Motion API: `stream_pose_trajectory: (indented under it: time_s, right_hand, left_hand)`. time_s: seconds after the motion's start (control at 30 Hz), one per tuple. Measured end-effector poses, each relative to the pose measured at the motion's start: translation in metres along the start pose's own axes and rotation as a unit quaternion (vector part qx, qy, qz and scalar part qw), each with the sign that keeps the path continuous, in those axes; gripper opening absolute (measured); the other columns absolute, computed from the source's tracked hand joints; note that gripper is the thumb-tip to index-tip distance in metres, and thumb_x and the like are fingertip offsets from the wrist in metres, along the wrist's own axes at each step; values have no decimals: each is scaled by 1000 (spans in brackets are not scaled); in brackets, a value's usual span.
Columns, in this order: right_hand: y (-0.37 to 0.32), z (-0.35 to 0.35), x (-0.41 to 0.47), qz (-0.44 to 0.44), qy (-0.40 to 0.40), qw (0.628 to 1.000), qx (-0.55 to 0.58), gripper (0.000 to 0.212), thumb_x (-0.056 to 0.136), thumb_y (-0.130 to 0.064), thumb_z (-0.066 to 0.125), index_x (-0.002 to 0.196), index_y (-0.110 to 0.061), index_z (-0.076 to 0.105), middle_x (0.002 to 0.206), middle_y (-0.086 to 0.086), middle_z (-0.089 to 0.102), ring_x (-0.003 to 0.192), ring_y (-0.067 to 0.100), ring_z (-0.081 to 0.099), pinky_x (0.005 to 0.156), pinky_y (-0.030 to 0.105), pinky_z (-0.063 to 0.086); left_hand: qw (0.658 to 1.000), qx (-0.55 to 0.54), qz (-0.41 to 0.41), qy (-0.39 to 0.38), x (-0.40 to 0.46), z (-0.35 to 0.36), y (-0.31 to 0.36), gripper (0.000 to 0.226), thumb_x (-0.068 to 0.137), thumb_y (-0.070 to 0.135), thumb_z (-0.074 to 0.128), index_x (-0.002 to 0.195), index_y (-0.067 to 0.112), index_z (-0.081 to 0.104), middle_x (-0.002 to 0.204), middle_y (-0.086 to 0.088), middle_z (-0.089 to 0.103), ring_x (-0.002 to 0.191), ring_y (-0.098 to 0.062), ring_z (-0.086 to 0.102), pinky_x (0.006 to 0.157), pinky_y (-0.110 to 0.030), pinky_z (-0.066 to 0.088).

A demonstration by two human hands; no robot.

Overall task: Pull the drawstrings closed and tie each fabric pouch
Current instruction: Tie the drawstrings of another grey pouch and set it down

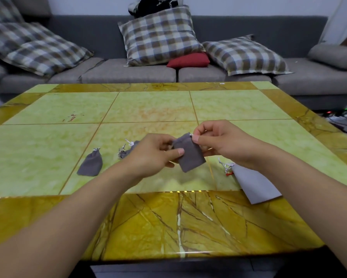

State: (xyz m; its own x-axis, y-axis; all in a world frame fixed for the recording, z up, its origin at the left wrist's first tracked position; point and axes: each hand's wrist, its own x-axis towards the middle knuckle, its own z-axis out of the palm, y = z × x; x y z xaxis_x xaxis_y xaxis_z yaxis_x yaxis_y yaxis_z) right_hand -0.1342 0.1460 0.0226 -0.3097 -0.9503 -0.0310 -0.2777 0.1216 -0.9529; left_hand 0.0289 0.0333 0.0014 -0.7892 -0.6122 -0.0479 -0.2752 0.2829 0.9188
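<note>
Both hands held one grey pouch (pixel 189 155) above the bench (pixel 148 109). The left hand (pixel 150 155) pinched its side, while the right hand (pixel 220 143) pinched the drawstring (pixel 191 135) at its mouth.

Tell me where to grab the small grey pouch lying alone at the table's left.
Judging by its pose, take the small grey pouch at its gathered neck at the far end, where the white drawstring ends stick out. Come from above and pinch the cinched top; the body lies flat on the table, offering little to grip.
</note>
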Motion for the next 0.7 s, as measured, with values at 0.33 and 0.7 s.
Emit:
stream_pose_trajectory:
  time_s: [0.33,0.7]
  right_hand:
    - [-1,-12,-3,-68,30,993,-95,11,90,-3,68,100,0,71,77,15,74,67,22,71,66,31,61]
    - [-5,-8,-4,-21,33,996,80,22,99,-21,55,82,-7,61,72,6,63,63,14,57,57,23,47]
  left_hand:
    - [984,142,90,62,-10,-30,12,21,89,21,69,73,9,75,56,-4,68,47,-10,63,43,-18,47]
    - [969,-241,-40,50,-7,-38,25,42,99,41,49,63,19,46,55,3,45,45,-9,39,40,-16,36]
